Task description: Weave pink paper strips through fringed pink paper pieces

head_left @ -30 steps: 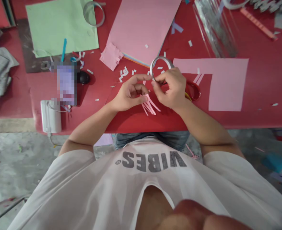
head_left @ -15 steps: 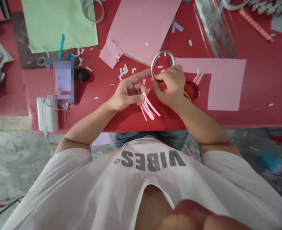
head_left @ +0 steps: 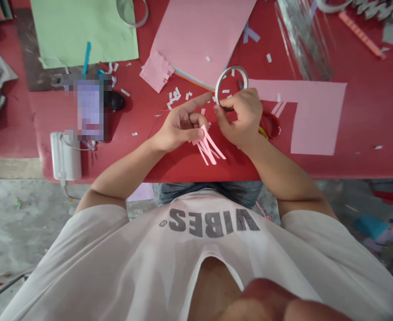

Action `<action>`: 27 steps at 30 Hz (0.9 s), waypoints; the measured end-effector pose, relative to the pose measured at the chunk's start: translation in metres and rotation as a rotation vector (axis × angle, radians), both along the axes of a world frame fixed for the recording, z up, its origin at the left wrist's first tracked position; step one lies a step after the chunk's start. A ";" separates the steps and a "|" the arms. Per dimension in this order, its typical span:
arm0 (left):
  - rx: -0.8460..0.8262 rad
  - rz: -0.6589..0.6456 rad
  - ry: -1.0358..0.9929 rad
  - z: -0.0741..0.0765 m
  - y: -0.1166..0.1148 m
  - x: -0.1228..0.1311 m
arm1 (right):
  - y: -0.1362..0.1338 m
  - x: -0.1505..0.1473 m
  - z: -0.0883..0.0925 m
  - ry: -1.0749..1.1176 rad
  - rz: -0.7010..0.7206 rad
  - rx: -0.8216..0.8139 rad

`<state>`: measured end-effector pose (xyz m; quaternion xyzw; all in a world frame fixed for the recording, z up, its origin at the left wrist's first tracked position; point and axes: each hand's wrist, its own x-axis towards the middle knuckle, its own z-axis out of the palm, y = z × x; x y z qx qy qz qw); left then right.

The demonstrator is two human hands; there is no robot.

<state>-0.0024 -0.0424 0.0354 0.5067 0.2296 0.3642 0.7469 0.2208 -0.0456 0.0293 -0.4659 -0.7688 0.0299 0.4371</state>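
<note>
A fringed piece of pink paper (head_left: 210, 147) is pinched between the thumb and bent fingers of my left hand (head_left: 181, 127), its thin strips hanging toward me. The index finger of that hand points out to the roll of tape. My right hand (head_left: 241, 117) grips this white-rimmed tape roll (head_left: 246, 79) by its lower edge, holding it upright above the red table. Scissors with red and yellow handles (head_left: 274, 126) lie partly hidden behind my right wrist. An L-shaped pink sheet (head_left: 317, 120) lies to the right, with thin strips beside its inner corner.
Large pink sheets (head_left: 199, 40) and a green sheet (head_left: 83, 31) lie at the back, near another tape roll (head_left: 146, 15). White paper scraps (head_left: 174, 94) are scattered about. At left are a blurred-out phone (head_left: 90, 107) and a white power bank (head_left: 66, 156). Clear plastic film (head_left: 303, 40) lies back right.
The view has shifted slightly. Both hands keep their hold on the fringed paper and the tape roll, and the tape roll sits slightly farther from the left fingertip.
</note>
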 end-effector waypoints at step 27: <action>0.123 -0.010 0.080 -0.008 0.005 -0.004 | -0.005 0.002 -0.007 0.031 0.020 -0.106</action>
